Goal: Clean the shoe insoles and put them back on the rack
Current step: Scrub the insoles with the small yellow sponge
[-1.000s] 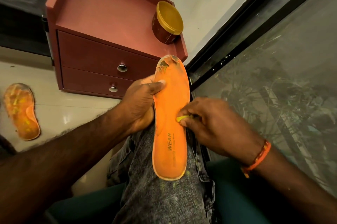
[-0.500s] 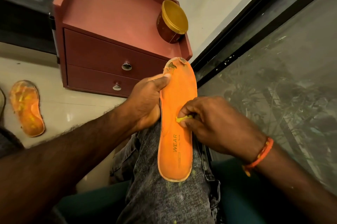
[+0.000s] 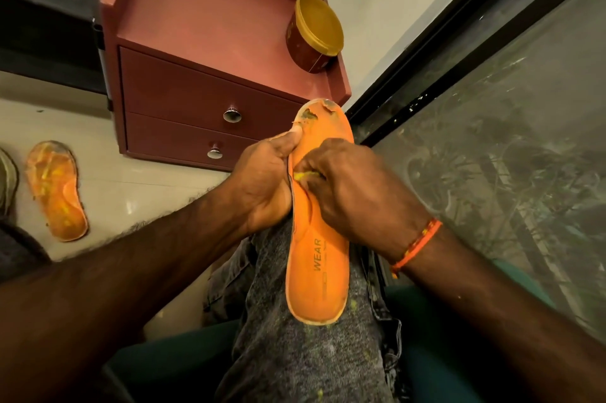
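An orange insole [image 3: 319, 266] marked WEAR lies along my knee, its worn toe end pointing away from me. My left hand [image 3: 262, 179] grips its left edge, thumb pressed near the toe. My right hand [image 3: 354, 189] lies across the middle of the insole and pinches a small yellow piece [image 3: 303, 175] against its surface. A second orange insole [image 3: 55, 189], smeared with yellow, lies on the pale floor at the left.
A dark red two-drawer cabinet [image 3: 203, 101] stands ahead, with a gold-lidded brown jar [image 3: 314, 32] on its top right corner. A black-framed glass pane [image 3: 492, 147] fills the right side. My grey jeans [image 3: 295, 353] carry yellow specks.
My right hand has slid up the insole toward the toe with the yellow piece. My left thumb has moved up near the toe as well.
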